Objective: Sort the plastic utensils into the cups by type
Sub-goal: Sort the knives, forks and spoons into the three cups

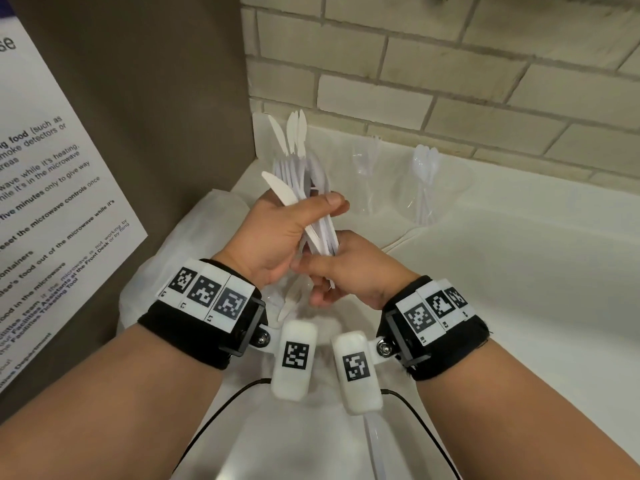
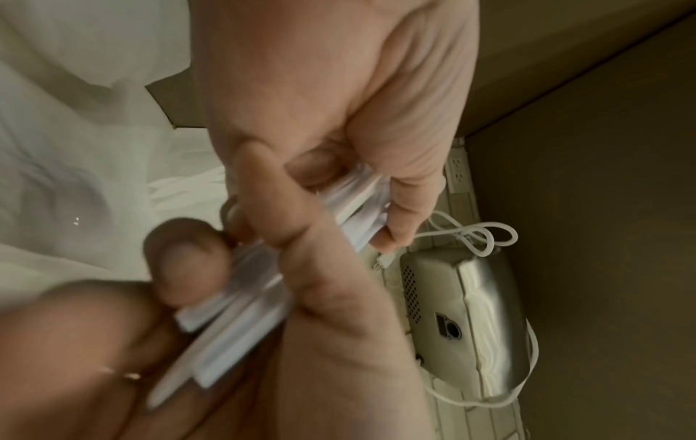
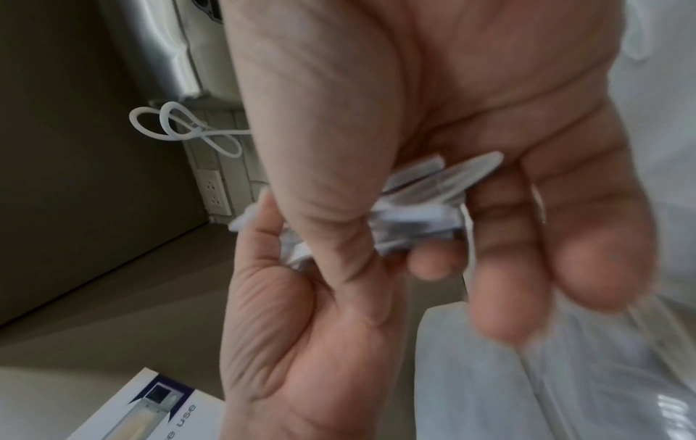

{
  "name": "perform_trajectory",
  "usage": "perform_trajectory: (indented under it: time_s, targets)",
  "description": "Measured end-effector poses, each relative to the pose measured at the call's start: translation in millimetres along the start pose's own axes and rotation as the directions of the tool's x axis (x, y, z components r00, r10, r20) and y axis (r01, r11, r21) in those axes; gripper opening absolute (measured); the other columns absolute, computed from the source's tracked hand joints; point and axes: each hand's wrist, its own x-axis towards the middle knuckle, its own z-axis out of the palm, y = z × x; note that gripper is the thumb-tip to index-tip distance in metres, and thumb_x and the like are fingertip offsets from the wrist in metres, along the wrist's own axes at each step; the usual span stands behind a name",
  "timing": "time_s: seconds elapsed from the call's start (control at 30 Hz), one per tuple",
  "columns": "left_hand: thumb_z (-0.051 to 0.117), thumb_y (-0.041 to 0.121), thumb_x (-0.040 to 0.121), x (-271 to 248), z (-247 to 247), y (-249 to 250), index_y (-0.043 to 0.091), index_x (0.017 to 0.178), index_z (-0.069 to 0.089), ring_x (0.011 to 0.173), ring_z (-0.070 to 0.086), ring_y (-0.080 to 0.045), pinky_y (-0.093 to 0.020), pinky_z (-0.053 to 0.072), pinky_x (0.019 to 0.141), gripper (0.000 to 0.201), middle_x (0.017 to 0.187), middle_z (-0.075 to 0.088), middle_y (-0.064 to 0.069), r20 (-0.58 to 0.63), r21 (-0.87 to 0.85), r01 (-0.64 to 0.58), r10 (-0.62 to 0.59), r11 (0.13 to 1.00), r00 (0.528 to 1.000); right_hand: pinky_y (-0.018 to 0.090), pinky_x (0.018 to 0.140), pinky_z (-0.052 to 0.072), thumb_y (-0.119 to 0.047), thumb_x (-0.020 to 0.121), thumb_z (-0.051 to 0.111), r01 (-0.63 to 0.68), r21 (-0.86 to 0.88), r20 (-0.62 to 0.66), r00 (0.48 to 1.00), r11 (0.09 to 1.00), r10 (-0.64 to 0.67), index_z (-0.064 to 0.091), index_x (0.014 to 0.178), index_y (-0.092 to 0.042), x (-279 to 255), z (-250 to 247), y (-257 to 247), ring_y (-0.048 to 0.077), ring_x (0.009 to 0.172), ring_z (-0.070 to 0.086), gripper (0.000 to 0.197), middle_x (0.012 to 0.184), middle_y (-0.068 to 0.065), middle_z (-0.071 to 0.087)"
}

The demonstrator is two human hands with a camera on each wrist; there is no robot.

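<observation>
Both hands hold one bundle of white plastic knives (image 1: 320, 233) above the white-covered surface (image 1: 519, 271). Left hand (image 1: 277, 237): thumb and curled fingers clamp the bundle mid-length. Right hand (image 1: 349, 271): fingers pinch its lower ends; one knife blade (image 1: 278, 188) sticks out sideways.

Progress, judged: well along.
- clear plastic cup, left (image 1: 263, 133): about four knives standing in it
- clear plastic cup, middle (image 1: 367, 168): what looks like a single fork, faint
- clear plastic cup, right (image 1: 429, 181): about three white spoons

Bundle count: cannot tell, roughly six. More loose utensils lie below the hands; count unclear
</observation>
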Motion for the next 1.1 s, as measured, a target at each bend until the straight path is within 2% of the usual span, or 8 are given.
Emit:
perform_trajectory:
  time_s: [0.07, 0.13, 0.3, 0.47, 0.6, 0.83, 1.0, 1.1]
  targets:
    - [0.074, 0.018, 0.069, -2.2, 1.7, -2.8, 0.003, 0.103, 0.063, 0.089, 0.071, -0.023, -0.038, 0.059, 0.076, 0.039, 0.091, 0.071, -0.017, 0.034, 0.088, 0.036, -0.039, 0.995, 0.999, 0.023, 0.042, 0.038, -0.008, 0.09, 0.056, 0.026, 0.061, -0.01, 1.0, 0.998, -0.026, 0.054, 0.071, -0.013, 0.9, 1.8, -0.7, 0.017, 0.037, 0.045, 0.02, 0.045, -0.004, 0.044]
    - [0.07, 0.019, 0.077, -4.5, 4.2, -4.7, 0.008, 0.09, 0.068, 0.086, 0.071, -0.022, -0.035, 0.058, 0.075, 0.017, 0.087, 0.073, -0.011, 0.065, 0.17, 0.049, -0.06, 0.984, 0.996, 0.021, 0.039, 0.033, -0.003, 0.089, 0.052, 0.028, 0.108, -0.013, 1.0, 0.994, -0.027, 0.052, 0.069, -0.011, 2.3, 0.9, -1.7, 0.017, 0.034, 0.036, 0.022, 0.047, 0.001, 0.038]
    - [0.056, 0.02, 0.094, 3.2, -3.3, -0.6, 0.006, 0.08, 0.06, 0.095, 0.07, -0.025, -0.039, 0.055, 0.088, 0.019, 0.067, 0.065, -0.003, -0.027, 0.023, 0.035, -0.035, 0.999, 0.999, 0.03, 0.067, 0.054, -0.023, 0.078, 0.076, 0.023, -0.151, 0.02, 1.0, 0.988, -0.021, 0.066, 0.093, -0.01, 1.2, -8.7, 1.3, 0.015, 0.072, 0.066, 0.022, 0.082, 0.004, 0.068]
    - [0.052, 0.022, 0.097, 11.5, -17.8, -12.4, 0.01, 0.089, 0.051, 0.052, 0.052, -0.014, -0.03, 0.05, 0.053, 0.015, 0.064, 0.05, -0.001, -0.166, 0.169, -0.019, 0.047, 0.986, 0.985, 0.031, 0.061, 0.048, -0.042, 0.067, 0.083, 0.144, -0.166, -0.369, 0.908, 0.976, -0.197, 0.057, 0.076, -0.02, 4.1, -28.3, -5.7, 0.015, 0.068, 0.058, 0.035, 0.076, -0.001, 0.061]
    - [0.051, 0.028, 0.095, 11.2, -16.3, -26.9, 0.012, 0.108, 0.048, 0.061, 0.051, -0.016, -0.036, 0.048, 0.06, 0.021, 0.08, 0.055, -0.007, -0.136, 0.385, 0.016, 0.039, 0.923, 0.99, 0.034, 0.06, 0.049, -0.03, 0.071, 0.083, 0.321, -0.129, -0.414, 0.842, 0.938, -0.345, 0.058, 0.076, -0.022, 7.8, -28.2, -23.2, 0.015, 0.064, 0.053, 0.027, 0.07, -0.001, 0.055]
    - [0.054, 0.046, 0.073, 9.2, -15.0, -26.8, 0.014, 0.121, 0.048, 0.08, 0.064, -0.017, -0.039, 0.053, 0.064, 0.059, 0.097, 0.067, -0.002, -0.041, 0.58, -0.004, 0.034, 0.815, 0.999, 0.031, 0.062, 0.054, -0.039, 0.071, 0.082, 0.235, -0.259, -0.415, 0.849, 0.937, -0.328, 0.06, 0.079, -0.021, 18.4, -19.8, -30.3, 0.011, 0.064, 0.059, 0.029, 0.073, -0.003, 0.063]
    - [0.06, 0.0, 0.087, 7.7, -22.2, -28.9, 0.011, 0.135, 0.036, 0.087, 0.065, -0.004, -0.017, 0.047, 0.063, 0.055, 0.113, 0.064, -0.006, 0.096, 0.337, -0.049, 0.017, 0.94, 0.995, 0.027, 0.058, 0.05, -0.013, 0.087, 0.065, 0.25, -0.172, -0.323, 0.899, 0.953, -0.295, 0.064, 0.086, -0.012, 14.3, -19.0, -28.6, 0.006, 0.052, 0.059, 0.002, 0.072, 0.003, 0.068]
    - [0.06, 0.008, 0.084, 3.6, -25.0, -29.0, 0.013, 0.134, 0.04, 0.079, 0.059, -0.006, -0.023, 0.045, 0.063, 0.054, 0.105, 0.057, -0.011, 0.198, 0.156, 0.012, -0.043, 0.988, 0.979, 0.034, 0.065, 0.055, -0.01, 0.088, 0.061, 0.26, -0.184, -0.336, 0.89, 0.948, -0.309, 0.066, 0.09, -0.008, 14.5, -20.0, -26.9, 0.014, 0.06, 0.062, 0.006, 0.069, 0.004, 0.068]
